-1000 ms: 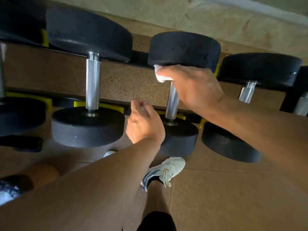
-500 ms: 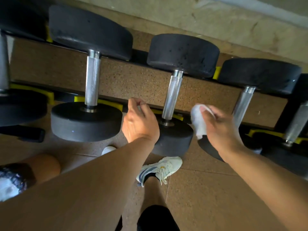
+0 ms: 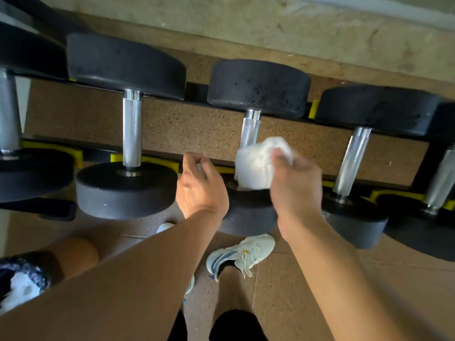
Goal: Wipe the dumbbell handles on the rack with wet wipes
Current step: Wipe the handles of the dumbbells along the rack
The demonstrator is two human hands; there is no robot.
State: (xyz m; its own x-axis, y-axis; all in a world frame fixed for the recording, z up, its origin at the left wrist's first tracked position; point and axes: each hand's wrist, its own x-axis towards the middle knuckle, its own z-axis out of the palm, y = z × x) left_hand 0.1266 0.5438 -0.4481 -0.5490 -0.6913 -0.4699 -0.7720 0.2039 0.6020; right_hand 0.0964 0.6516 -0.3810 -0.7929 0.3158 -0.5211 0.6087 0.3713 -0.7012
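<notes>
Several black dumbbells with knurled steel handles lie side by side on a low rack (image 3: 157, 161) with yellow cradles. My right hand (image 3: 298, 185) grips a crumpled white wet wipe (image 3: 253, 166) and holds it over the lower half of the middle dumbbell handle (image 3: 249, 130); that part of the handle is hidden by the wipe. My left hand (image 3: 200, 188) hovers with curled fingers just left of that dumbbell, in front of the rack's front rail. Something pale shows between its fingers, but I cannot tell what it is.
Bare handles stand to the left (image 3: 132, 134) and to the right (image 3: 350, 161), with more at both frame edges. My white sneaker (image 3: 240, 257) is on the cork-coloured floor just below the middle dumbbell. A concrete wall runs behind the rack.
My right hand with the wipe left the top of the middle handle, swung out to the right, and is now back over that handle's lower half. The left hand stayed put.
</notes>
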